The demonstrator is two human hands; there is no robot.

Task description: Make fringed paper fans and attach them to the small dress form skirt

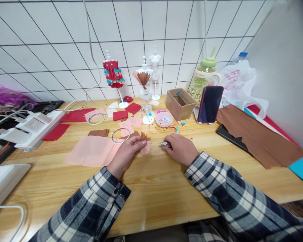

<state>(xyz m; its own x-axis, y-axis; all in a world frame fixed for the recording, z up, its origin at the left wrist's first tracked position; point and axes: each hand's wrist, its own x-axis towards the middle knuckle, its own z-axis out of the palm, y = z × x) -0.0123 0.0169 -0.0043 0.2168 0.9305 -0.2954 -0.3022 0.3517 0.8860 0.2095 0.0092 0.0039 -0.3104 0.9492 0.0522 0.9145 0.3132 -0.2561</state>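
Between its thumb and fingers, my left hand [128,152] pinches a small pleated piece of crepe paper [146,147], brown above and pale pink below, with jagged edges. Just to the right, my right hand [181,148] is closed around small thread snips [164,144], whose pointed blades face the paper without touching it. A pink crepe sheet [90,150] lies left of my left hand, and a metal ring [120,135] rests partly on it. Behind the hands stands a white mini dress form [146,92] with a brown and pink pleated fan on its chest.
A second form wears a red ruffled dress [113,74]; another bare form [155,64] stands behind. Around them are a pink bowl of beads [163,119], a cardboard box [181,104], a propped phone [210,104], a green-lidded bottle [204,79], brown paper [262,134] and a power strip [40,127].
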